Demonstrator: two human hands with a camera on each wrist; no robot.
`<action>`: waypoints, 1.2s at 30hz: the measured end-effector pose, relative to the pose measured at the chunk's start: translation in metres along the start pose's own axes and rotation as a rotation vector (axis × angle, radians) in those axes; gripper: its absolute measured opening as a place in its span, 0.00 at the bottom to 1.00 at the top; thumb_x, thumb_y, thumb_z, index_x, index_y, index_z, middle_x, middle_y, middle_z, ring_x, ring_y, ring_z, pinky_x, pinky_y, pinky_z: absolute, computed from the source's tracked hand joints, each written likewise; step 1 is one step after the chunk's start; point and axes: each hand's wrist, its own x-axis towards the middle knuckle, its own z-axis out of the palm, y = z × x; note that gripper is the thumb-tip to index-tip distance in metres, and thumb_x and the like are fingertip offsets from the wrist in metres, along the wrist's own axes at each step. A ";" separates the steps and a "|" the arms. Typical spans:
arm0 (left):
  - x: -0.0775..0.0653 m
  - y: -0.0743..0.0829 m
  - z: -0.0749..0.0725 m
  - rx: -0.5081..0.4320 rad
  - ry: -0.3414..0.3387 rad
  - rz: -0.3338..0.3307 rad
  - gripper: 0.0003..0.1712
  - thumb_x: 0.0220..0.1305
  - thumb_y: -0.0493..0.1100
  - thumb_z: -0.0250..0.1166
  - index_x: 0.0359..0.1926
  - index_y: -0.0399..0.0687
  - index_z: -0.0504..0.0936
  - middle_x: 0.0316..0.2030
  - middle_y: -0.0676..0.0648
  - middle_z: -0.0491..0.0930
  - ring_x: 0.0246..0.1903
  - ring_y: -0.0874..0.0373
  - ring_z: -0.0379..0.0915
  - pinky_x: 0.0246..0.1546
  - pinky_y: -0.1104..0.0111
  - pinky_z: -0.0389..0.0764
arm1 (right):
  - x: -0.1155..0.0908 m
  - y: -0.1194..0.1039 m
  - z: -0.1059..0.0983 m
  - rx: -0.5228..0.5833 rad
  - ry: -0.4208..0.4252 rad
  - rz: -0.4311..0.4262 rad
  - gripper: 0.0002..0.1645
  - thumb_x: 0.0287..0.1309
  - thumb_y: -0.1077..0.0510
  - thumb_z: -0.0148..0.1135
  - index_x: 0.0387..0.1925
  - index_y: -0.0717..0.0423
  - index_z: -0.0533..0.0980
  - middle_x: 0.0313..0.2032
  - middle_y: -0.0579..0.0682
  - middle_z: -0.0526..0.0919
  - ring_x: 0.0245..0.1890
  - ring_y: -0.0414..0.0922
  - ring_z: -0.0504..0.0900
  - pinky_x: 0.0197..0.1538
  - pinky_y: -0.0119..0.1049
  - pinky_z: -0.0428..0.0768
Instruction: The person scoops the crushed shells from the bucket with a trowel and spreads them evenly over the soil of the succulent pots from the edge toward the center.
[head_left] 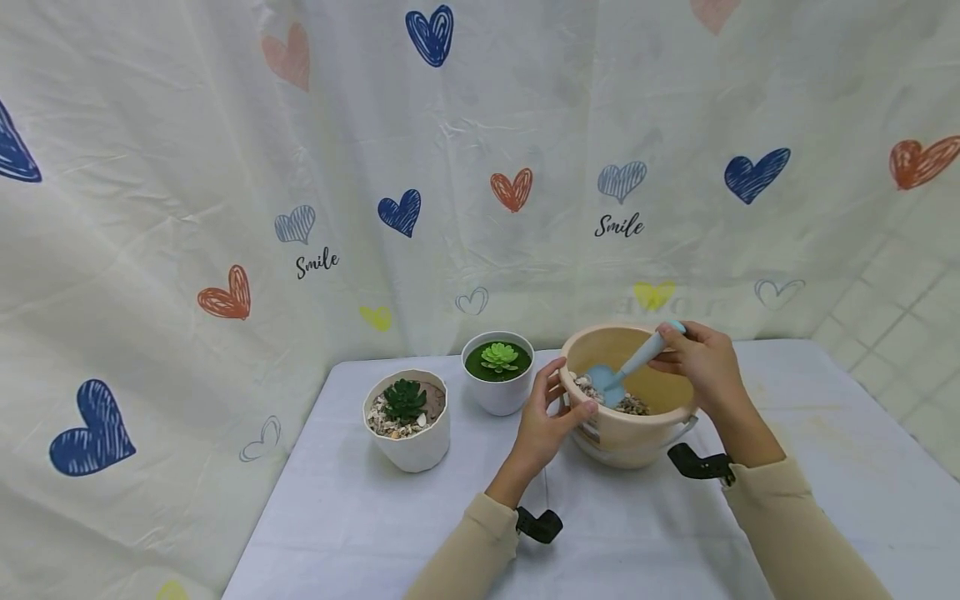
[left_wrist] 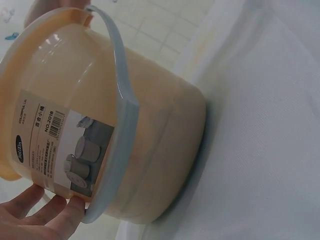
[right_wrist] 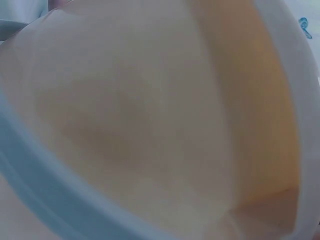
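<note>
A cream plastic bucket stands on the table, with pebbles inside. My right hand grips the handle of a light blue scoop, whose blade dips into the pebbles. At the bucket's left side, my left hand holds the rim and wall, thumb toward the front. In the left wrist view, the fingers of that hand touch the wall below a printed label, beside the grey-blue bail handle. The right wrist view is filled by the bucket wall; the scoop is hidden there.
Left of the bucket, a white pot holds a dark green succulent among pebbles. Between them, farther back, another white pot holds a light green succulent. A heart-printed curtain hangs behind the white-covered table.
</note>
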 end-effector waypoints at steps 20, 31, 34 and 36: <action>0.000 0.000 0.001 0.011 0.014 -0.029 0.46 0.59 0.57 0.75 0.75 0.73 0.62 0.69 0.51 0.69 0.70 0.54 0.68 0.69 0.48 0.71 | -0.009 -0.002 -0.018 0.231 0.093 0.033 0.11 0.69 0.52 0.62 0.41 0.56 0.79 0.34 0.43 0.83 0.29 0.40 0.90 0.36 0.34 0.87; -0.002 0.004 0.003 0.029 0.012 -0.030 0.47 0.60 0.56 0.73 0.76 0.73 0.60 0.70 0.48 0.68 0.71 0.51 0.66 0.69 0.46 0.70 | -0.011 0.003 -0.035 0.342 0.104 0.035 0.09 0.68 0.51 0.63 0.39 0.51 0.83 0.35 0.47 0.82 0.30 0.43 0.91 0.38 0.35 0.87; -0.002 0.004 0.003 0.031 0.014 -0.040 0.47 0.60 0.56 0.73 0.76 0.73 0.60 0.70 0.49 0.67 0.71 0.52 0.66 0.69 0.47 0.70 | -0.011 0.006 -0.038 0.384 0.095 0.032 0.10 0.67 0.52 0.64 0.39 0.53 0.84 0.35 0.48 0.82 0.30 0.44 0.91 0.39 0.35 0.87; -0.002 0.004 0.003 0.034 0.016 -0.047 0.47 0.60 0.56 0.73 0.76 0.73 0.60 0.70 0.50 0.67 0.71 0.53 0.66 0.70 0.48 0.70 | -0.011 0.006 -0.039 0.413 0.085 0.028 0.10 0.66 0.52 0.65 0.39 0.54 0.84 0.34 0.48 0.82 0.30 0.45 0.91 0.39 0.35 0.87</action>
